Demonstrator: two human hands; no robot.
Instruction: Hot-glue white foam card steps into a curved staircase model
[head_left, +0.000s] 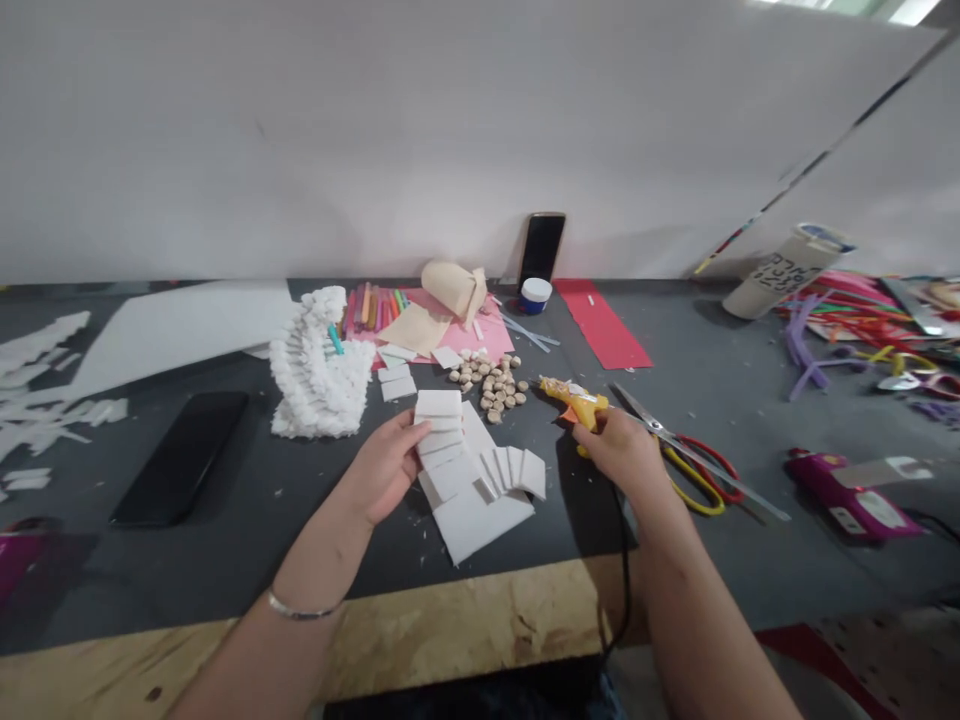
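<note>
My left hand (384,465) is closed on the edge of a stepped white card piece (441,435), its thumb pressing on the upper face. Beneath that piece lies a white card sheet (480,525), bearing a fan of small white card pieces (517,470). My right hand (624,450) is wrapped round a yellow hot glue gun (574,398), whose nozzle points left toward a heap of small round wooden discs (499,385). From its grip a black cord runs down past the table edge. Scissors (694,460) with red and yellow handles lie just right of this hand.
A shaggy white piece (319,370) stands at left behind a black phone (180,460). Farther back are colored sticks (371,308), a white-lidded jar (535,295), another phone (541,250) and red paper (607,325). A magenta glue gun (855,495) lies at right.
</note>
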